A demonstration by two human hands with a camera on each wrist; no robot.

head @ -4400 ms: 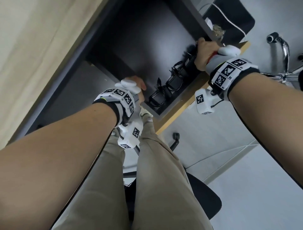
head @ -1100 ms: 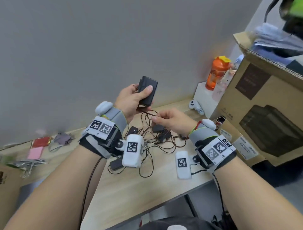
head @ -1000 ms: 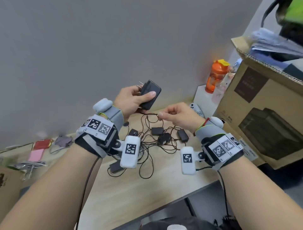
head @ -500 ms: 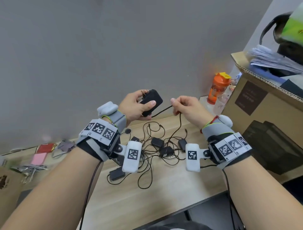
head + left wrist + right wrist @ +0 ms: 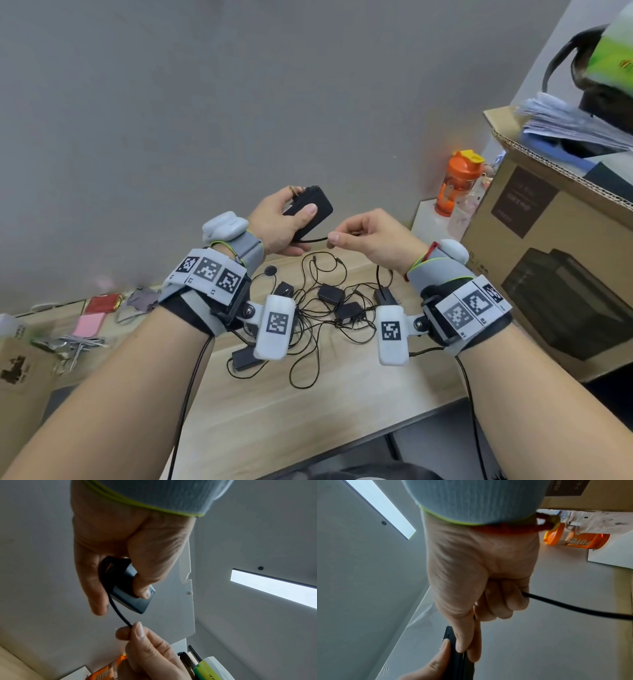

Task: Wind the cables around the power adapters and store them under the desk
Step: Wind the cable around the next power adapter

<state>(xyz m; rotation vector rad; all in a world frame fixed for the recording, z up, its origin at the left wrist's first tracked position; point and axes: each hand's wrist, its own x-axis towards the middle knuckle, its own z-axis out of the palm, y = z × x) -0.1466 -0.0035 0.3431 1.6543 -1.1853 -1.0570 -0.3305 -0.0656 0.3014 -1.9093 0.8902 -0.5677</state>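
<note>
The left hand (image 5: 279, 222) grips a black power adapter (image 5: 310, 210) above the desk (image 5: 308, 411), steadying it; the right hand (image 5: 371, 236) pinches its cable (image 5: 313, 240) close by (probably ready to wind).

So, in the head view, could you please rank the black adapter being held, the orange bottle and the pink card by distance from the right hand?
1. Black power adapter: just left of the right hand, held in the left hand.
2. Orange plastic bottle: right of it, by the wall.
3. Pink card: far left on the wooden desk.
</note>
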